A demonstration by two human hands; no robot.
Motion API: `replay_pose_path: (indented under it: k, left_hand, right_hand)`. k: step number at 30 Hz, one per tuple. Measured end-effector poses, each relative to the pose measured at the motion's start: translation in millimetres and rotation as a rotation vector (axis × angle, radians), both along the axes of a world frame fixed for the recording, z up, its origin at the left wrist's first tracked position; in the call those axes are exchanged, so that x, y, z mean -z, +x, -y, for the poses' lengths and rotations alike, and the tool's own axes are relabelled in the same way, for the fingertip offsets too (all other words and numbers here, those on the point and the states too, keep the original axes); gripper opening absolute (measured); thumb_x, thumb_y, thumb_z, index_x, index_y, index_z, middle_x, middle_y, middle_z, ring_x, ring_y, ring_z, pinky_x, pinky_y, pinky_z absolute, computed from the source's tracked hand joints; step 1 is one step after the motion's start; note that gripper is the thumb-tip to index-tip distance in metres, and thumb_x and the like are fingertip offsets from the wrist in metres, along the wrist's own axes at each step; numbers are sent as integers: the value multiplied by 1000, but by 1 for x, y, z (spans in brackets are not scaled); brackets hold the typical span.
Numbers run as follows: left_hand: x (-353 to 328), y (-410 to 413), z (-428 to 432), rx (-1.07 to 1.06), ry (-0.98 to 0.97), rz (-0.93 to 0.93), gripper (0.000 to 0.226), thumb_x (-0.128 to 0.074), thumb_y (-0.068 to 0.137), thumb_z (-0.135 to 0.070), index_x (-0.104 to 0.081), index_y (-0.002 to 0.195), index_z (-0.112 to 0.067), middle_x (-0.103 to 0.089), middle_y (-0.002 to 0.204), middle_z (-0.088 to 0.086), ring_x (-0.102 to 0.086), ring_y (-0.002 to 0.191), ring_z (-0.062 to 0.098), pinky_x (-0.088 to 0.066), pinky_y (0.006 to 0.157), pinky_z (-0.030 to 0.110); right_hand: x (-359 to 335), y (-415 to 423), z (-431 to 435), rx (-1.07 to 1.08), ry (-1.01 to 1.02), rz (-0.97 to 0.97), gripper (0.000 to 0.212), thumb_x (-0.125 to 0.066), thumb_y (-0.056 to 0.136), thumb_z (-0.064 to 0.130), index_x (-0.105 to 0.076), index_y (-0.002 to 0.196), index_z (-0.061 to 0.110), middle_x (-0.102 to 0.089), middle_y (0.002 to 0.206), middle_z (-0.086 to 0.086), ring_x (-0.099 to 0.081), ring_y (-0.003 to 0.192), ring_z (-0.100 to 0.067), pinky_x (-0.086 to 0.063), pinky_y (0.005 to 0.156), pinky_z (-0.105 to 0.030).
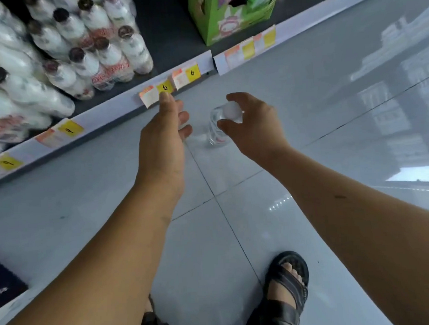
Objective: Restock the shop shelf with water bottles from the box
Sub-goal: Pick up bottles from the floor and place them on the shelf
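Observation:
A clear water bottle (218, 127) with a white cap hangs upright above the floor tiles, just in front of the shelf edge. My right hand (253, 125) grips it at the cap and neck from above, thumb on the near side. My left hand (166, 132) is beside it on the left, fingers relaxed and spread, holding nothing; its fingertips reach the price tag strip (160, 90). On the shelf (172, 40) at the upper left stand several shrink-wrapped bottles (83, 52) with dark caps. The box is out of view.
A green carton (228, 15) of packets stands on the shelf right of a bare dark gap. Yellow price tags line the shelf edge. Grey glossy floor tiles (305, 108) lie below, with my sandalled feet (285, 292) near the bottom and a dark mat (3, 282) at the left.

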State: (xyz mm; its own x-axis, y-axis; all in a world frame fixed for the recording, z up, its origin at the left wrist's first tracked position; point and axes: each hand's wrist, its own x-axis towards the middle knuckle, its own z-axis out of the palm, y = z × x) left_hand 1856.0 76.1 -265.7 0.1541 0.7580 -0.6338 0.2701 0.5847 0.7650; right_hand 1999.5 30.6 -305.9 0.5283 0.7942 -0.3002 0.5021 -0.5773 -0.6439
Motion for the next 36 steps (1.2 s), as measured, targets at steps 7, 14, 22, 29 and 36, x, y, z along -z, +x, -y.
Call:
replay_pose_path:
  k: [7,14,22,29,36]
  left_hand:
    - [-8,1,-12,14,9,46,56,-26,99,-64,-60,130,-33,-63,124,-14,-62,110,6,-33,109,44]
    - [-103,-2,-6,57,60,98,30,-53,99,-42,-64,126,-33,-65,126,-18,-61,112,0,-40,98,31]
    - [-324,-8,-19,292,306,343,63,-62,79,10,-55,135,-18,-70,108,-23,-62,99,-11,-47,78,13]
    - [-574,-27,-32,273,541,459,75,-81,73,-10,-52,140,-27,-66,129,-12,-59,122,10,-50,93,37]
    - [-773,-60,-30,250,747,569,66,-70,82,-10,-48,145,-13,-65,133,6,-58,126,24,-48,102,42]
  right_hand:
    - [-13,-1,1,38,60,-14,34,-77,82,24,-67,114,19,-67,97,0,-63,91,-19,-44,72,-18]
    - [-139,0,4,-41,174,34,33,-77,82,36,-68,111,23,-63,89,7,-57,82,-11,-38,64,-7]
    - [-410,-8,-13,-221,493,58,24,-76,83,33,-69,87,12,-61,72,5,-54,70,-12,-40,60,-23]
    - [-678,-19,-29,-349,641,146,32,-70,87,45,-65,81,14,-55,67,3,-48,60,-10,-35,53,-23]
    - [-886,-51,-37,-409,837,169,51,-71,82,54,-68,79,4,-66,69,-14,-60,61,-28,-49,53,-43]
